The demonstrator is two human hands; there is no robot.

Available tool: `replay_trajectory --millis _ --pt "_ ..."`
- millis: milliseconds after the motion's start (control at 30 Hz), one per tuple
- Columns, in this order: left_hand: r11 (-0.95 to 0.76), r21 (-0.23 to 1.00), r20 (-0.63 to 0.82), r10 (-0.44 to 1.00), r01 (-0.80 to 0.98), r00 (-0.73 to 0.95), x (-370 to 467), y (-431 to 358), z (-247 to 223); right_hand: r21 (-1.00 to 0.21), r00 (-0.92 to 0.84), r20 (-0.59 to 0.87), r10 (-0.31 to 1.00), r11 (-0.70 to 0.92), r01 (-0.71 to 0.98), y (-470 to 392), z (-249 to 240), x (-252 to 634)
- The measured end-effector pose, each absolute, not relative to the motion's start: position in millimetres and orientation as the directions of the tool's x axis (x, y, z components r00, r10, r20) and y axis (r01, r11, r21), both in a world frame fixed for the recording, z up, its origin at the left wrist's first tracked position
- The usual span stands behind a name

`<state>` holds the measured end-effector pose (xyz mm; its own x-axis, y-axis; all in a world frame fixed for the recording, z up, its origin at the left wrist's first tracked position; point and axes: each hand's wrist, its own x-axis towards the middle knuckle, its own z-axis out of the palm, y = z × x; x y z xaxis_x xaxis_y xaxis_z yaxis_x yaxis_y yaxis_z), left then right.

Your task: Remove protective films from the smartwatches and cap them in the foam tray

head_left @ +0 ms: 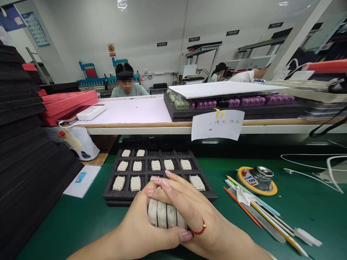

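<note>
A row of several beige watch cases (162, 215) stands side by side between my two hands, just in front of the foam tray. My left hand (145, 225) wraps round their left side, thumb across the near side. My right hand (202, 213), with a red cord on it, closes over the top and right of the same cases, and the fingers of both hands overlap. Behind them lies the black foam tray (116, 203), whose compartments hold beige cases such as the one at the front left (118, 183). My hands hide part of its front row.
Pens and tools (262, 213) lie to the right beside a yellow tape roll (274, 190) with a metal container on it. Black foam sheets (24, 155) are stacked at the left. A shelf edge (141, 129) crosses behind the tray. A person (128, 90) sits beyond it.
</note>
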<state>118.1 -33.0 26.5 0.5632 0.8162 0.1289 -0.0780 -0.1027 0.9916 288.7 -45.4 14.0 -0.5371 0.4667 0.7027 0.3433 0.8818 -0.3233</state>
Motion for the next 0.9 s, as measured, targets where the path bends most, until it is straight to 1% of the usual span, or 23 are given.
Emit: replay_trajectory --millis 67,100,167,233,300,333,433,500,567,633,700,767,800,833,867,900 --pt "-0.203 0.979 0.177 0.825 -0.010 0.536 116 -36 26 -0.372 -0.534 0.689 0.490 0.871 0.319 -47 15 293" --pt "-0.243 0.970 0.199 0.824 0.012 0.531 115 -38 25 -0.418 -0.507 0.698 0.506 0.862 0.287 -47 16 296" --pt "-0.296 0.955 0.238 0.811 0.024 0.535 114 -40 24 -0.541 -0.401 0.713 0.575 0.815 0.207 -48 18 300" --pt "-0.333 0.943 0.288 0.787 -0.017 0.545 114 -42 24 -0.673 -0.274 0.678 0.682 0.726 0.141 -47 19 304" --pt "-0.392 0.918 0.356 0.762 -0.053 0.541 115 -42 24 -0.792 -0.188 0.579 0.794 0.602 0.100 -46 20 305" --pt "-0.419 0.907 0.379 0.753 -0.053 0.537 116 -42 24 -0.842 -0.178 0.513 0.840 0.533 0.086 -46 21 306" --pt "-0.453 0.891 0.398 0.755 -0.024 0.522 116 -41 25 -0.944 -0.267 0.298 0.917 0.325 0.063 -43 21 307" --pt "-0.454 0.891 0.394 0.762 -0.009 0.514 116 -41 25 -0.971 -0.351 0.193 0.916 0.231 0.069 -42 21 306" --pt "-0.474 0.881 0.411 0.764 0.000 0.497 116 -39 23 -0.984 -0.410 0.139 0.901 0.172 0.044 -41 20 303" --pt "-0.509 0.861 0.443 0.743 -0.005 0.501 116 -37 19 -0.991 -0.449 0.125 0.885 0.131 -0.018 -41 19 298" --pt "-0.572 0.820 0.501 0.691 -0.030 0.521 115 -37 14 -0.991 -0.444 0.133 0.886 0.134 -0.029 -42 19 292" --pt "-0.614 0.789 0.534 0.670 -0.019 0.515 114 -38 10 -0.978 -0.391 0.169 0.905 0.204 0.050 -43 19 289" --pt "-0.607 0.795 0.530 0.693 -0.002 0.489 114 -39 8 -0.962 -0.363 0.205 0.909 0.256 0.096 -43 19 289" --pt "-0.565 0.825 0.498 0.734 0.008 0.461 113 -39 7 -0.939 -0.340 0.258 0.904 0.318 0.132 -43 19 289" --pt "-0.480 0.877 0.431 0.786 -0.003 0.443 113 -39 6 -0.906 -0.325 0.328 0.887 0.392 0.158 -43 19 289" --pt "-0.357 0.933 0.339 0.830 -0.045 0.443 114 -38 6 -0.859 -0.319 0.408 0.856 0.478 0.183 -43 18 289"
